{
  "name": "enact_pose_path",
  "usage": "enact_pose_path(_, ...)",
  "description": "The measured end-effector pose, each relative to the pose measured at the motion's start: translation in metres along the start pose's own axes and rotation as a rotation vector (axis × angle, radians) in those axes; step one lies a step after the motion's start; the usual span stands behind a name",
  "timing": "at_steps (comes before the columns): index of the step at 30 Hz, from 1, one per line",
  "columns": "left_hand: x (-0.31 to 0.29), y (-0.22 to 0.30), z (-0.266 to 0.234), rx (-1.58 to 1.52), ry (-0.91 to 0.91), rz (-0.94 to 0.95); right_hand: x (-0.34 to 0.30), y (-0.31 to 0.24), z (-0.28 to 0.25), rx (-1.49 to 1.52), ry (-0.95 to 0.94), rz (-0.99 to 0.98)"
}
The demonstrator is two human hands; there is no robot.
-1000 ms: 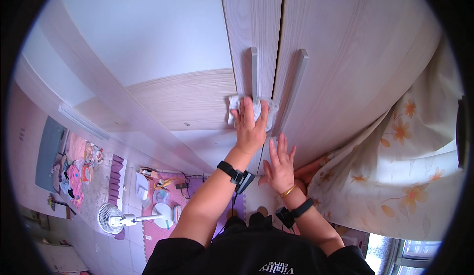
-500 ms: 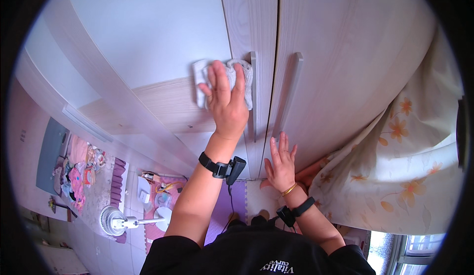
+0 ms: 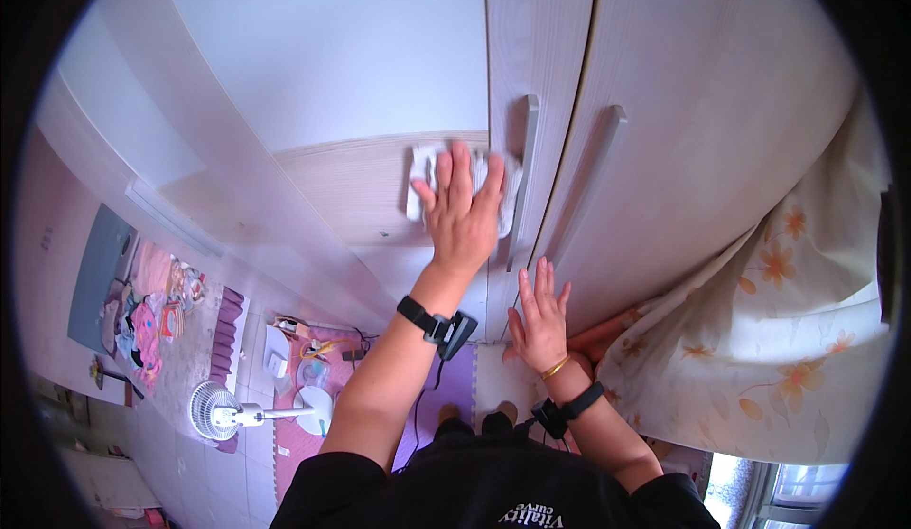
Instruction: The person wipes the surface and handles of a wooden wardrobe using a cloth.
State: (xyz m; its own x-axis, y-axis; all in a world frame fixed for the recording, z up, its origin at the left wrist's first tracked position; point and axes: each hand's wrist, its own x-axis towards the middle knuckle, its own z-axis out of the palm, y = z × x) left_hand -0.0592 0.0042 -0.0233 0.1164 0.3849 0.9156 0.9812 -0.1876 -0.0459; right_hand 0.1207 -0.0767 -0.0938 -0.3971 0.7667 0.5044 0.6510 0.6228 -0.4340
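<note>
"Left side?"
"My left hand (image 3: 463, 221) is nearly flat, fingers a bit spread over the cloth (image 3: 511, 197), not clenched. Cloth's mid-frame, on the door (image 3: 342, 187), just left of the first handle (image 3: 525, 168)."
"Why flat?"
"Probably keeps the cloth spread and pressed on the surface."
"Right?"
"My right hand (image 3: 541, 325): open, fingers up, nothing seen in it, below the second handle (image 3: 589, 183). Can't tell if it touches the door. Maybe raised for balance."

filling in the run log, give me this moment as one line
left hand: spread over white cloth | cloth: against cupboard door | right hand: open, empty, near right handle
</note>
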Motion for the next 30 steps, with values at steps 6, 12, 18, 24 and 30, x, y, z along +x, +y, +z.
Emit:
enact_pose_path(6,0.036,0.003,0.0,0.016,0.105,0.008,0.0,-0.003,0.005,0.009,0.009,0.008)
enact_pose_path(12,-0.051,-0.008,0.025,0.106,0.0,0.082,-0.005,-0.008,0.004,-0.004,-0.007,0.017)
enact_pose_path(18,-0.022,0.001,0.008,0.012,-0.051,0.008,-0.01,-0.009,0.001,-0.016,-0.017,0.037)
enact_pose_path(24,-0.004,0.003,0.011,-0.021,0.039,-0.061,-0.011,-0.01,0.002,-0.027,-0.005,0.051)
enact_pose_path(30,-0.09,0.0,0.037,0.066,-0.052,-0.043,-0.014,-0.01,0.003,-0.048,-0.025,0.072)
